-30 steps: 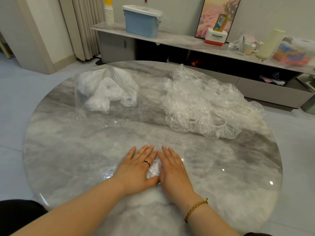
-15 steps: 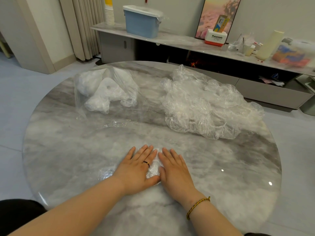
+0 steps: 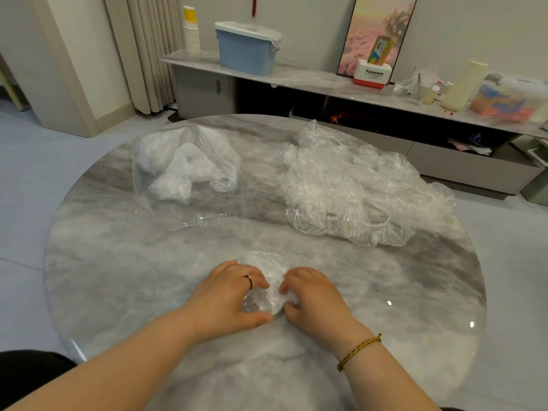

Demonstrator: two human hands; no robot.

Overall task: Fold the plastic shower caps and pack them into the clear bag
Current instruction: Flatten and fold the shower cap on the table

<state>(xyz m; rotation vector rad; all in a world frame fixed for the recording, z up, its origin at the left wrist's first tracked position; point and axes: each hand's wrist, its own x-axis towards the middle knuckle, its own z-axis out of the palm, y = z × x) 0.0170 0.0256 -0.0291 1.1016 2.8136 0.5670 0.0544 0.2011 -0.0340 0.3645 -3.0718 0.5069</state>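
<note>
A small folded clear shower cap (image 3: 271, 281) lies on the round marble table (image 3: 124, 277) near the front edge. My left hand (image 3: 229, 296) and my right hand (image 3: 312, 298) curl their fingers around it from either side, pinching its plastic between fingers and thumbs. A large loose heap of crumpled shower caps (image 3: 353, 188) sits at the table's far right. At the far left lies the clear bag (image 3: 189, 170), its mouth facing me, with several folded white caps inside.
Behind the table runs a low marble shelf unit (image 3: 296, 81) carrying a blue bin (image 3: 246, 48), stacked paper cups (image 3: 191, 32), a framed picture, a white and red box and bottles. Curtains hang at the back left. Grey tiled floor surrounds the table.
Both hands were pressing flat on the cap with fingers stretched out. Now the fingers have curled in and grip the cap between them, and part of the cap shows beyond the fingertips.
</note>
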